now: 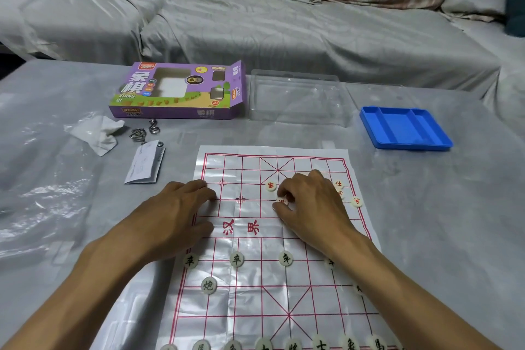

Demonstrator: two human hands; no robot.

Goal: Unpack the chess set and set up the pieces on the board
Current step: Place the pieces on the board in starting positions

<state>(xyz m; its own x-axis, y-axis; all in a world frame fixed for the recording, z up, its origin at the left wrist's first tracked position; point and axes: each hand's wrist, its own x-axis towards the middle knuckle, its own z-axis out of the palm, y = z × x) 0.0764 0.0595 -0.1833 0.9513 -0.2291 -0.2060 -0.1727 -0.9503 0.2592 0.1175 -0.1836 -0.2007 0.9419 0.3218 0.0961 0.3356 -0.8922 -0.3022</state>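
A white plastic xiangqi board (255,179) with red lines lies flat on the table. Round cream pieces with black characters stand on the near half, such as one soldier (236,259) and a cannon (209,285). Loose red-character pieces (271,186) lie on the far half, more of them by the right edge (356,201). My right hand (309,204) is curled over the far half, fingertips pinching a red-character piece (282,202). My left hand (179,213) rests flat on the board's left edge and holds nothing.
The purple chess box (181,91) lies open at the back left, a clear plastic lid (295,96) beside it, a blue tray (404,128) at the right. A crumpled tissue (98,132), metal ring puzzles (142,131) and a folded leaflet (146,163) lie left of the board.
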